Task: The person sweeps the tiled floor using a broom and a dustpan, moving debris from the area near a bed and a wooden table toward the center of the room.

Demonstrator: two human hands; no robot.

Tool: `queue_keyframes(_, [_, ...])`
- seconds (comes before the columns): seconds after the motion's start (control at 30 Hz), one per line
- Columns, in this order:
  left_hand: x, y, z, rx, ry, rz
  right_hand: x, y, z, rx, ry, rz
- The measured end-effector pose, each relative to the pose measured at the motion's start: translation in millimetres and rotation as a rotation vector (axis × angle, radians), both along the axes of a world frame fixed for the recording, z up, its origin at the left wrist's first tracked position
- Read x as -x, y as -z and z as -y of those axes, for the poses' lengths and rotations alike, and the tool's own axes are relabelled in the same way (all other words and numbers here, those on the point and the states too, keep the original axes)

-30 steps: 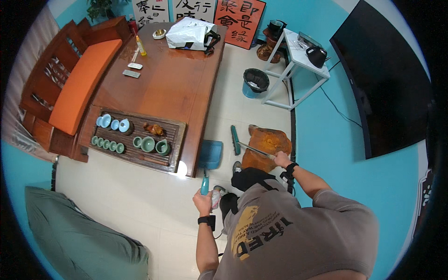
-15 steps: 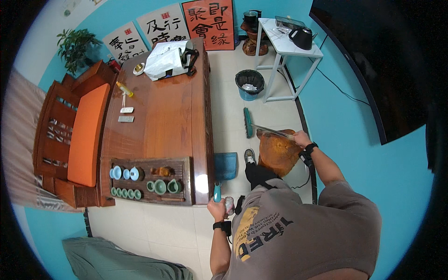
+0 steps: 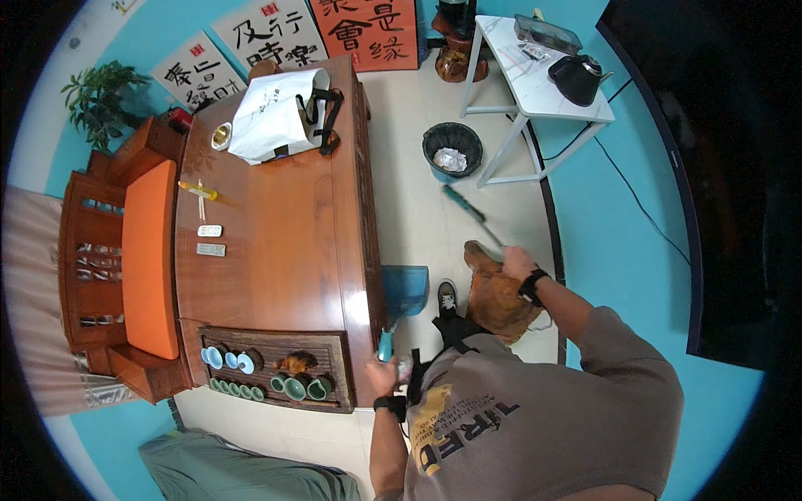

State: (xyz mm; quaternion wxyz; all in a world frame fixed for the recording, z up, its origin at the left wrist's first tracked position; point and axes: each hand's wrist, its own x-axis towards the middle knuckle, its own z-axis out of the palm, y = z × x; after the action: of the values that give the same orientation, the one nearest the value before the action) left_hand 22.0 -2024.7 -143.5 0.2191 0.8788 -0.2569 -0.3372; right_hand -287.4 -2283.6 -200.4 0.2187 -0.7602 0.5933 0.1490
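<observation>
My right hand (image 3: 520,263) is closed round the handle of a broom, its green bristled head (image 3: 464,203) slanting over the pale floor just short of the waste bin (image 3: 452,152). The bin is black-lined and has crumpled white paper inside. Low beside the desk, my left hand (image 3: 382,377) grips the teal handle of a blue dustpan (image 3: 407,290). The pan lies by the desk's side, left of my shoe (image 3: 448,294). Something pale and pinkish shows next to my left hand, too small to make out.
A wooden stump stool (image 3: 501,296) stands under my right arm. On the wooden desk (image 3: 276,225) are a white bag (image 3: 271,117) and a tea tray (image 3: 276,341) with cups. A white table (image 3: 535,79) bearing a black kettle (image 3: 575,81) stands beyond, with a dark screen (image 3: 710,192) at right.
The broom head has swung farther forward, towards the bin, and now slants. My right hand has come left and slightly nearer. The left hand keeps hold of the dustpan; the whole view has shifted.
</observation>
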Motion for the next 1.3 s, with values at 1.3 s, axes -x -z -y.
queue_keyframes(1.3, [-9,18,212,0.012,-0.156,0.058,-219,-7,430,0.046,-0.121,-0.042])
